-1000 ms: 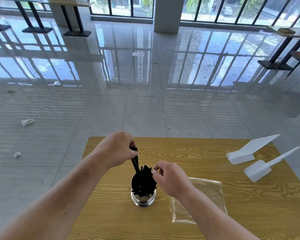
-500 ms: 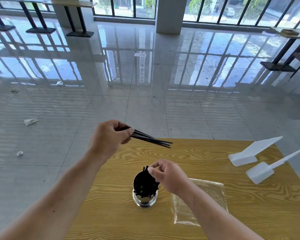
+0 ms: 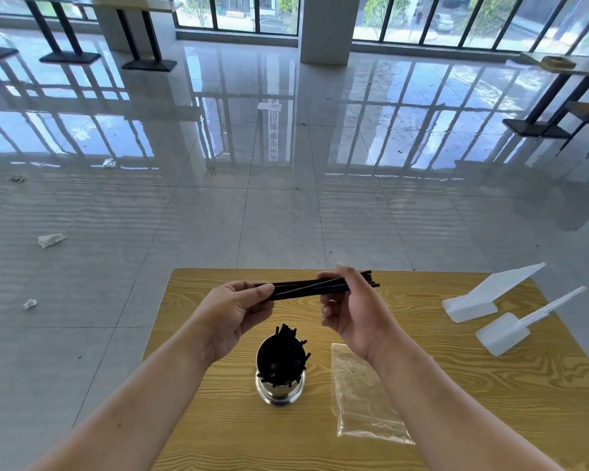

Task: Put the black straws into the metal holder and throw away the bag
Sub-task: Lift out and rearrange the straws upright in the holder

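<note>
Both left hand [image 3: 237,316] and right hand [image 3: 356,316] pinch black straws [image 3: 300,289] above metal holder [image 3: 279,395]; floor lettering [image 3: 274,130] illegible.

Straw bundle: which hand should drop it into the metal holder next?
Probably left. The left hand grips one end of the black straw bundle, closer to the metal holder; the right hand only pinches it, nearer the plastic bag.

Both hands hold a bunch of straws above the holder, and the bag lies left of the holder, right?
No: the bag lies right of the holder, as the head view shows. The left hand and right hand do hold the straws above the holder.
</note>
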A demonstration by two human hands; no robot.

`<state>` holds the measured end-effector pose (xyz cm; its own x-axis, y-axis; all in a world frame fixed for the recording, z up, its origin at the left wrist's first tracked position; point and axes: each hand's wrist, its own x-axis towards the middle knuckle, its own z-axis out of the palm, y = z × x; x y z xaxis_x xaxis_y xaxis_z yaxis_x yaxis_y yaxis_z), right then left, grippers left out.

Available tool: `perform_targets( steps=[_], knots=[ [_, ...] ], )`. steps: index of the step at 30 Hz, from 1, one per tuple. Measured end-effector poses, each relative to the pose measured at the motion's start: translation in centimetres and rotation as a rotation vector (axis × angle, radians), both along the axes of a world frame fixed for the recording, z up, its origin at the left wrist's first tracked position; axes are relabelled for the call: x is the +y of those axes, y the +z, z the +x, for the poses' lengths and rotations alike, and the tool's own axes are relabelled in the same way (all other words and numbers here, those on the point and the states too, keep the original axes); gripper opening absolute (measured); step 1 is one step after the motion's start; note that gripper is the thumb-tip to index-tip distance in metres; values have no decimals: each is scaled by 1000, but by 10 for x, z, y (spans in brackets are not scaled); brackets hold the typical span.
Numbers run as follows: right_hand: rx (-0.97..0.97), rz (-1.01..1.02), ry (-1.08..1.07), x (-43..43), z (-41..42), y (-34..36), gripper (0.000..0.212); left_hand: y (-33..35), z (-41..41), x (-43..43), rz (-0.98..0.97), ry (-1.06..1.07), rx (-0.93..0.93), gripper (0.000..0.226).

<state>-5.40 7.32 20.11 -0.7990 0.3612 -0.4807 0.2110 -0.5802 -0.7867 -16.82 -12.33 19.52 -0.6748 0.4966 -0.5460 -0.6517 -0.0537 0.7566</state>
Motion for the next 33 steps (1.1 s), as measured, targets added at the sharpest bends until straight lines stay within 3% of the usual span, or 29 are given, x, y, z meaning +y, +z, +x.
perform_targets(
  steps=[4,10,14,19,22,24,27,33],
  knots=[
    [-51,350,7,1,-1,3,32,-14,2,-2,-113,-100,36,17],
    [-65,773,180,-3,3,1,31,-41,1,-18,-578,-363,403,16],
    [-89,1047,371,-12,5,-6,43,-52,2,-28,-767,-548,558,24],
    [-99,1103,443,-32,1,-22,38,-56,8,-32,-814,-685,532,26],
    [-206,1140,648,-40,3,-38,25,-60,14,-28,-814,-714,473,17],
    [-262,1153,737,-39,8,-47,31,-64,18,-26,-826,-720,463,13],
    [-290,1115,705,-32,13,-54,34,-67,24,-24,-809,-720,447,19],
    [-337,1096,633,-17,20,-61,10,-70,37,-17,-772,-781,463,34]
  ],
)
